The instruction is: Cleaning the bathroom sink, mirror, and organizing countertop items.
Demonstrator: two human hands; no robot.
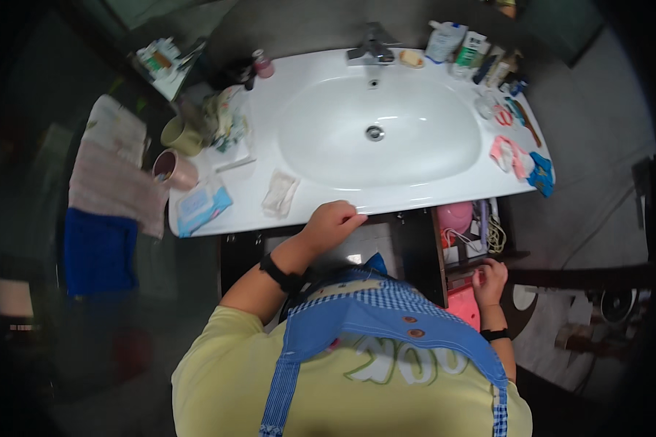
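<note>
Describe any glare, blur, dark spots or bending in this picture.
Head view: small white glints in the sink, near the drain; black corners; blue towel dim and soft; left hand and right hand visible, fine detail soft; counter edge curves, though whether that's lens bending or shape I can't tell.

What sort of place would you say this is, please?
Most likely a bathroom or washroom: there is a white washbasin with a metal faucet, and towels at the left.
</note>
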